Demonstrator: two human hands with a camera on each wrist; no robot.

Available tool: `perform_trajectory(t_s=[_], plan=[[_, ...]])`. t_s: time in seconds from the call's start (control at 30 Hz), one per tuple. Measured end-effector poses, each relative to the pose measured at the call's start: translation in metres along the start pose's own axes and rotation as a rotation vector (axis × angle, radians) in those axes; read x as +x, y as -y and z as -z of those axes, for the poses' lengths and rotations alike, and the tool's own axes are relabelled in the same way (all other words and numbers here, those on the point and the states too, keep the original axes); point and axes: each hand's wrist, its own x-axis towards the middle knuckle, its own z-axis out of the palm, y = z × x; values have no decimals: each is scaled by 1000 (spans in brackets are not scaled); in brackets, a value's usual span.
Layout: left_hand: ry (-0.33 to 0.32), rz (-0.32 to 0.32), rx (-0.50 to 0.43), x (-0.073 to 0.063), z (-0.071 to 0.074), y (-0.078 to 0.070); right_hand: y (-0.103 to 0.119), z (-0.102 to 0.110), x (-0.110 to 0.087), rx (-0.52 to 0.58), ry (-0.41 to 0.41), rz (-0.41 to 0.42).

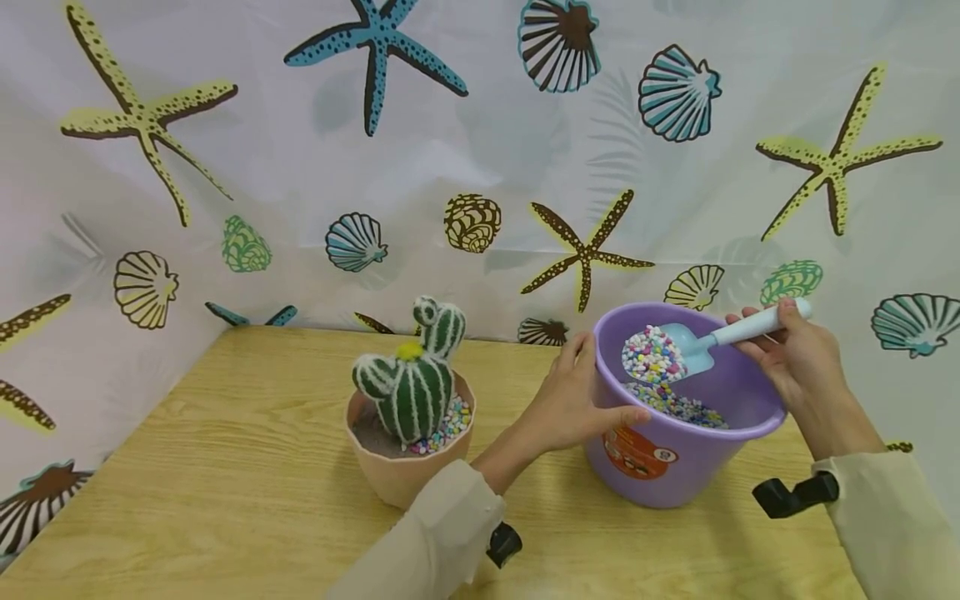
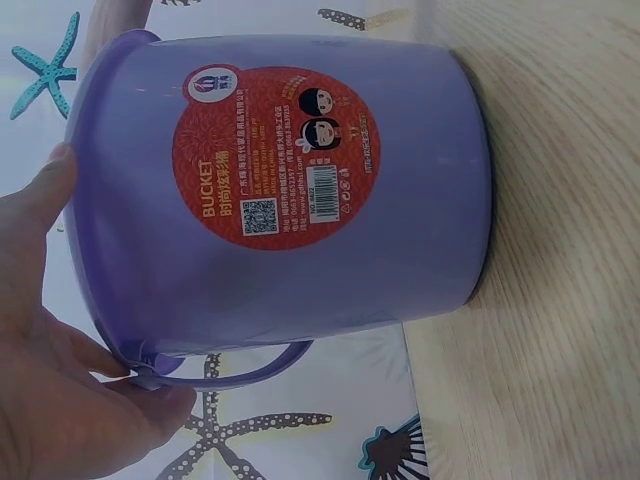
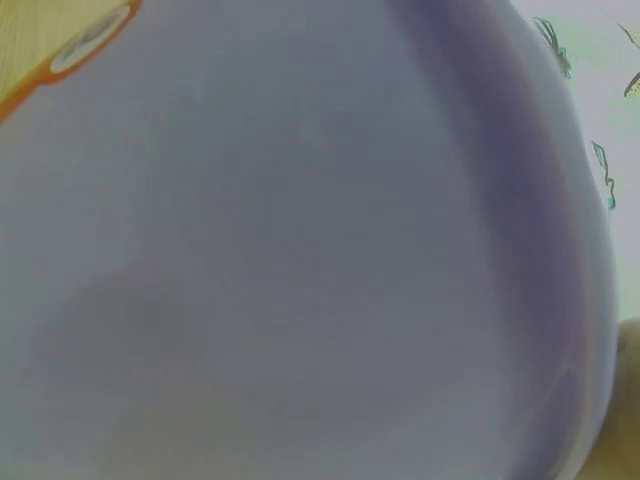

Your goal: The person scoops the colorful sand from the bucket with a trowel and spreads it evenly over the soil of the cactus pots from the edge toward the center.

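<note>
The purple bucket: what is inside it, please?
Small multicoloured pebbles lie inside the purple bucket. A light-blue scoop, heaped with similar pebbles, is at its opening. The bucket's near side hides some contents; their depth cannot be seen.

Forward-down head view from above, side-on wrist views (right closest), all on one purple bucket

soft, even light brightened the tabletop in the head view, with faint shadows beside the bucket; the left-wrist view looked dimmer, the right-wrist view blurred and hazy.
</note>
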Motion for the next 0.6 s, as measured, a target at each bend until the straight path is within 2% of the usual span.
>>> perform_trajectory(t_s=[0.23,0.6], plan=[[10,-4,22,-2,1,0,-2,-4,-4,28,-44,2],[27,-7,41,-9,8,0,-10,-7,-10,67,-68,35]])
